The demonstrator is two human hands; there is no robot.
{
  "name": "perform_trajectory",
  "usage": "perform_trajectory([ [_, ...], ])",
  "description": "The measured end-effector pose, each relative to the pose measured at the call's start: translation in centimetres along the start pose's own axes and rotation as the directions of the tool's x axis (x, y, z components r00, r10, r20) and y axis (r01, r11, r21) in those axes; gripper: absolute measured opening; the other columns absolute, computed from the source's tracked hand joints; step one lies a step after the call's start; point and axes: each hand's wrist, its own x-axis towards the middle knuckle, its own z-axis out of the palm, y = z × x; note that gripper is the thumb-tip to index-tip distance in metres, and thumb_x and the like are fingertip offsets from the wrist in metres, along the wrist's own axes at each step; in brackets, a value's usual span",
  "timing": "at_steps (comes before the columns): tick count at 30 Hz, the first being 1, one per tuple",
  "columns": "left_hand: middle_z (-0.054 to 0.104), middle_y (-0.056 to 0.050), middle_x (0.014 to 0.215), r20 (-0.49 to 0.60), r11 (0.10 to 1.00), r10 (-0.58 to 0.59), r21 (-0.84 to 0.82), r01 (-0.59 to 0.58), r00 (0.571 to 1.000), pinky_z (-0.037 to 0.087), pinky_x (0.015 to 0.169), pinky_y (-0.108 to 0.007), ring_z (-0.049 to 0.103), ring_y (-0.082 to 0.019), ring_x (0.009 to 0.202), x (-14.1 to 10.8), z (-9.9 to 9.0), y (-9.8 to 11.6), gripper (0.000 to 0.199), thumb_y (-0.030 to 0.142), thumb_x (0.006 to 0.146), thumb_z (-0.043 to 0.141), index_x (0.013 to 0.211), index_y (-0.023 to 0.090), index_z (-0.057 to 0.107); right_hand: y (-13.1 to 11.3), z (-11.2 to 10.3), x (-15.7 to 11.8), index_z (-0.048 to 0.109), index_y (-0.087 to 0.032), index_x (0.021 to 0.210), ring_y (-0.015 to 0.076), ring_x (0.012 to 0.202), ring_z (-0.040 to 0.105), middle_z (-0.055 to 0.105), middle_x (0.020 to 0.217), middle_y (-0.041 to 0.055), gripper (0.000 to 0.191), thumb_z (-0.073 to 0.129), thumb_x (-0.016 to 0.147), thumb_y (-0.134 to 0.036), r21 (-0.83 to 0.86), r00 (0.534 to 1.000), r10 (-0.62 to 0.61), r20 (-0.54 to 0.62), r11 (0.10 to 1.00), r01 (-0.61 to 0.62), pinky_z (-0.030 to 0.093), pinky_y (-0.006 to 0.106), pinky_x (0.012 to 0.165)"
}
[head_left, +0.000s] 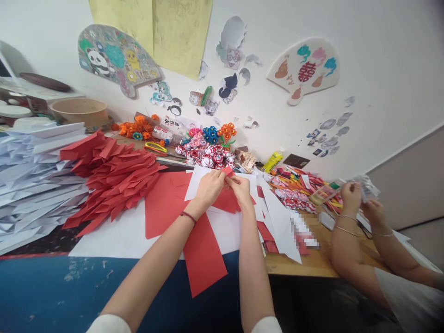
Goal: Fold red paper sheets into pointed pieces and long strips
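My left hand (208,187) and my right hand (240,188) meet over the table, both pinching a red sheet of paper (227,199) that is partly folded, its top corner sticking up between the fingertips. A thin dark band circles my left wrist. Under the hands lie loose red sheets (203,254) and white sheets (138,236). To the left sits a pile of folded red paper pieces (114,178), and beyond it a pile of folded white pieces (31,185).
A co-worker's hands (360,199) at the right hold small paper bits over a wooden table (312,263). Red-and-white paper balls (208,157), paper flowers (211,134), scissors (156,147), a yellow glue bottle (272,161) and a bowl (79,111) stand along the decorated wall.
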Motion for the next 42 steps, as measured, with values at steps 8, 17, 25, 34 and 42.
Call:
perform_trajectory([
  [8, 0.059, -0.011, 0.098, 0.075, 0.975, 0.159, 0.144, -0.169, 0.984, 0.043, 0.079, -0.035, 0.053, -0.023, 0.092, -0.1, -0.1, -0.1, 0.017, 0.014, 0.094, 0.041, 0.101, 0.011, 0.056, -0.5, 0.3, -0.3, 0.071, -0.014, 0.073, 0.0216, 0.065, 0.068, 0.072, 0.068, 0.0039, 0.023, 0.073, 0.067, -0.037, 0.116, 0.998, 0.049, -0.050, 0.992, -0.043, 0.056, 0.032, 0.063],
  [17, 0.057, -0.013, 0.117, 0.006, 0.981, 0.169, 0.096, -0.169, 0.986, 0.040, 0.085, -0.037, 0.050, -0.024, 0.105, 0.1, -0.2, 0.6, 0.033, 0.017, 0.096, 0.036, 0.125, 0.011, 0.049, -1.2, 0.3, 0.1, 0.071, -0.015, 0.082, 0.0242, 0.080, 0.071, 0.074, 0.083, 0.0085, 0.031, 0.074, 0.066, -0.041, 0.174, 0.990, 0.027, -0.139, 0.985, -0.002, 0.057, 0.037, 0.075],
  [25, 0.063, -0.010, 0.094, -0.024, 0.996, 0.026, 0.085, -0.024, 0.999, 0.039, 0.077, -0.036, 0.055, -0.024, 0.090, 0.1, -0.4, -0.1, 0.018, 0.018, 0.093, 0.043, 0.100, 0.015, 0.059, -1.5, 0.1, 0.0, 0.069, -0.014, 0.077, 0.0211, 0.064, 0.068, 0.072, 0.073, 0.0080, 0.034, 0.071, 0.069, -0.047, 0.078, 0.985, 0.034, -0.168, 0.997, -0.021, 0.056, 0.031, 0.058],
  [34, 0.064, -0.013, 0.086, 0.111, 0.980, 0.124, 0.140, -0.139, 0.986, 0.042, 0.074, -0.035, 0.060, -0.025, 0.084, 0.2, -0.5, -0.1, 0.014, 0.007, 0.089, 0.043, 0.093, 0.010, 0.057, -1.3, 0.3, -0.2, 0.067, -0.014, 0.066, 0.0163, 0.048, 0.063, 0.069, 0.062, 0.0055, 0.029, 0.071, 0.069, -0.043, -0.005, 0.977, 0.007, -0.215, 1.000, -0.009, 0.049, 0.026, 0.047],
  [42, 0.065, -0.010, 0.083, 0.129, 0.996, 0.033, 0.076, -0.042, 0.991, 0.042, 0.067, -0.032, 0.062, -0.024, 0.079, 0.2, -0.4, -0.1, 0.011, 0.010, 0.089, 0.045, 0.094, 0.013, 0.055, -1.4, 0.0, 0.0, 0.065, -0.015, 0.065, 0.0142, 0.045, 0.059, 0.067, 0.057, 0.0029, 0.022, 0.069, 0.068, -0.037, 0.011, 0.960, 0.012, -0.278, 1.000, -0.010, 0.046, 0.024, 0.044],
])
